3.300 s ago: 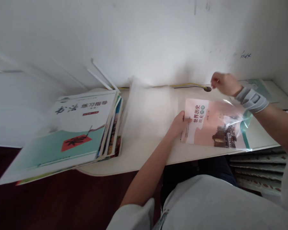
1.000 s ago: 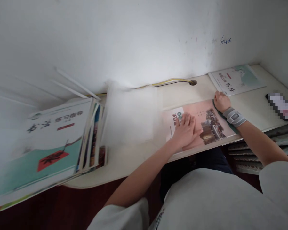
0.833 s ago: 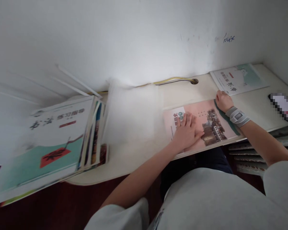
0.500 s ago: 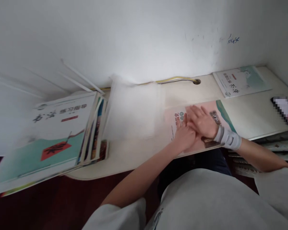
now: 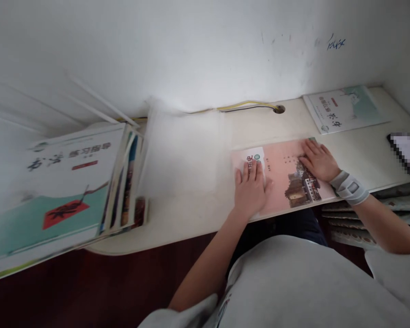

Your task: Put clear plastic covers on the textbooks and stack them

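Note:
A pink textbook [image 5: 276, 159] with a picture of a building lies flat near the desk's front edge. My left hand [image 5: 251, 191] rests palm down on its left part, over the white title panel, fingers spread. On the book's right part lies my right hand [image 5: 320, 161], flat with fingers stretched out; it covers part of the picture and the green corner. A grey band circles my right wrist. Left of the book, a stack of clear plastic covers [image 5: 187, 155] lies on the white desk [image 5: 177, 223].
At left stands a pile of books topped by a white and green workbook [image 5: 85, 148]. A similar workbook [image 5: 345, 109] lies at the back right, with a phone [image 5: 406, 152] near the right edge. Yellow and black cables [image 5: 246, 105] run along the wall into a hole.
My hands were together over the middle of the book, the right overlapping the left. Now they are apart, the left moved left and the right moved right, uncovering the cover's middle.

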Motion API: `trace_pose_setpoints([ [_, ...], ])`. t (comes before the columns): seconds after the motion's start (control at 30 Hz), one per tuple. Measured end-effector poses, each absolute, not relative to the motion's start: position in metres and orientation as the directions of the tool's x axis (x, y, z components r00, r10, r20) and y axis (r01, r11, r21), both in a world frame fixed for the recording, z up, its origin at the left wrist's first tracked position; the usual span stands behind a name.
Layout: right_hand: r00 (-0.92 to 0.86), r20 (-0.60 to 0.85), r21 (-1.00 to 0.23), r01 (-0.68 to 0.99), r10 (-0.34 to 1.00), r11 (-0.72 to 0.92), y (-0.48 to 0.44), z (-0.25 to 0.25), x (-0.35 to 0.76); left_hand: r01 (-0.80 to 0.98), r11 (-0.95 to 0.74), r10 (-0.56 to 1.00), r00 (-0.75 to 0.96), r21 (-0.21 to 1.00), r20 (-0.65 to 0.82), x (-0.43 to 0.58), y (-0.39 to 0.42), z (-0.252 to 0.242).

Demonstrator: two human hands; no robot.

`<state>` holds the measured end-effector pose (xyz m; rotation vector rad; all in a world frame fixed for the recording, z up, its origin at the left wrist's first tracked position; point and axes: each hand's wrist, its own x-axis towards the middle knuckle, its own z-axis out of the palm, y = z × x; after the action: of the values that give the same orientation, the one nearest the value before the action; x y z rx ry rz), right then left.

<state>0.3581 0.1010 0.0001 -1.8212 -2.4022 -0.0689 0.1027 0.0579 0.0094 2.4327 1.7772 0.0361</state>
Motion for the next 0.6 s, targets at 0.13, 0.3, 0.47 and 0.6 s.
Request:
trace_pose_setpoints([
  [0.13,-0.227,0.141,0.035,0.974,0.964,0.225,0.104,0.012,0.372,0.94,-0.327,0.933,0.337,0.093,-0.128,0.1,0.072,0.018],
  [0.3,-0.494,0.065,-0.107,0.86,0.867,0.499,0.123,0.024,0.31,0.865,-0.476,0.865,0.493,0.156,-0.096,0.124,0.112,0.023],
  [0.47,-0.581,0.033,-0.116,0.806,0.813,0.58,0.137,0.009,0.296,0.868,-0.474,0.866,0.49,0.146,-0.098,0.116,0.13,0.007],
  [0.6,-0.534,0.024,-0.049,0.844,0.845,0.534,0.142,-0.001,0.337,0.943,-0.318,0.944,0.325,0.099,-0.061,0.083,0.131,0.004],
])
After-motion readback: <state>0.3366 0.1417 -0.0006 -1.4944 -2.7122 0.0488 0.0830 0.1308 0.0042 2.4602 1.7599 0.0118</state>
